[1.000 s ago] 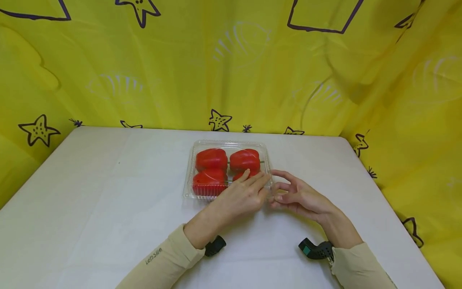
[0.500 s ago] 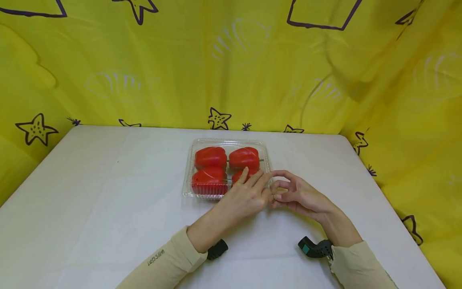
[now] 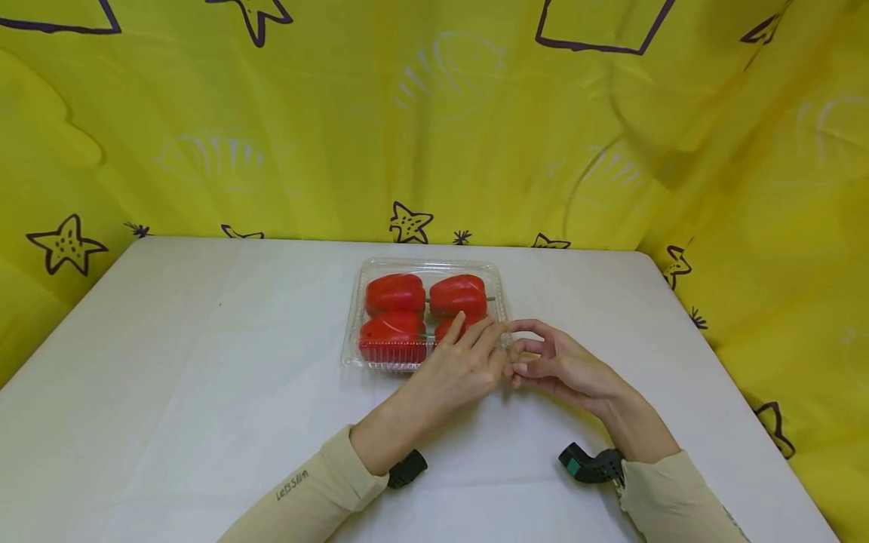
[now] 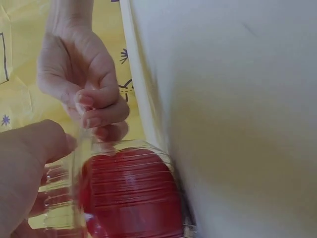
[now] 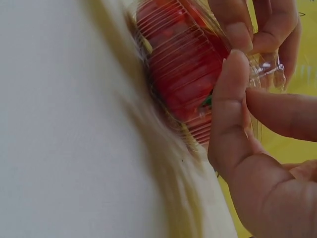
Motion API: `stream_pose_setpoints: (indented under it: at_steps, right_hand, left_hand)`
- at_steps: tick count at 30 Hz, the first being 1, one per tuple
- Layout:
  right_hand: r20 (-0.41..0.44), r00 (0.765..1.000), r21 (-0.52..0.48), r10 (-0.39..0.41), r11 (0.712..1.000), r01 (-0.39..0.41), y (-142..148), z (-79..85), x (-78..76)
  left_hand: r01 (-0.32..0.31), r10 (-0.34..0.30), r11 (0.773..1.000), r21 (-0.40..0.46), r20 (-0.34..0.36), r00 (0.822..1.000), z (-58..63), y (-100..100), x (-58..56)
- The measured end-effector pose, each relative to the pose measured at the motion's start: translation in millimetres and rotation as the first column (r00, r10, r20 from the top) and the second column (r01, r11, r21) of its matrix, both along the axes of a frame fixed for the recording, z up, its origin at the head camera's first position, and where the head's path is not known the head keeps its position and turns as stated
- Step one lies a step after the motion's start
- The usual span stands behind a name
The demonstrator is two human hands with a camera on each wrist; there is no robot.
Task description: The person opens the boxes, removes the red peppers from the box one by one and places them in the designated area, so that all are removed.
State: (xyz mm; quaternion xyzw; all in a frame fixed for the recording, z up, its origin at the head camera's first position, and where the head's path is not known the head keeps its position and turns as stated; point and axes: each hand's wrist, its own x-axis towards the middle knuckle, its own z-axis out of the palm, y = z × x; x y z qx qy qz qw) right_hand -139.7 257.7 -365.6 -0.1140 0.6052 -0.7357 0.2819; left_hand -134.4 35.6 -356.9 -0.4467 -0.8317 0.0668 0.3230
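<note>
A clear plastic clamshell box (image 3: 434,264) with red bell peppers (image 3: 395,294) inside lies on the white table. The lid covers the peppers. My left hand (image 3: 455,369) reaches across the box's front right, its fingers over the lid and its thumb at the rim. At the right edge, my right hand (image 3: 570,369) pinches the rim between thumb and curled fingers. In the left wrist view a pepper (image 4: 133,193) shows through the ridged wall, below my right hand (image 4: 84,74). Both thumbs meet near the rim in the right wrist view; a green stem shows beside them.
The white table (image 3: 237,392) has a yellow curtain (image 3: 326,128) with drawn stars and fish behind it and at both sides. Black wrist devices (image 3: 591,464) sit under the beige sleeves (image 3: 305,483), close above the table.
Both hands stay at the box's right edge with hardly any movement. The left forearm has shifted slightly to the right. The whole head view has drifted a little.
</note>
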Motion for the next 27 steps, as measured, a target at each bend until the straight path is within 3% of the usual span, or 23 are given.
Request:
stream_pose_setpoints:
  at_steps: [3,6,14,27]
  right_hand:
    - [0.016,1.000,0.017,0.005,1.000,-0.005,0.4,-1.3,-1.1]
    - [0.018,1.000,0.029,0.017,0.999,-0.018,0.0,-2.6,-1.9]
    - [-0.022,0.999,0.053,0.032,0.998,-0.031,-0.8,-4.6,-1.7]
    - [-0.055,0.998,0.075,0.023,0.997,-0.019,-1.1,-5.4,-1.6]
  left_hand:
    - [0.007,-0.010,0.998,0.064,0.050,0.999,-1.0,1.0,1.3]
    - [0.006,-0.010,0.996,0.094,0.051,0.999,-1.6,3.0,3.3]
    - [-0.016,0.016,1.000,0.017,-0.013,1.000,-1.1,7.7,6.5]
    - [0.016,-0.018,0.998,0.058,0.031,0.999,-4.7,8.3,5.0]
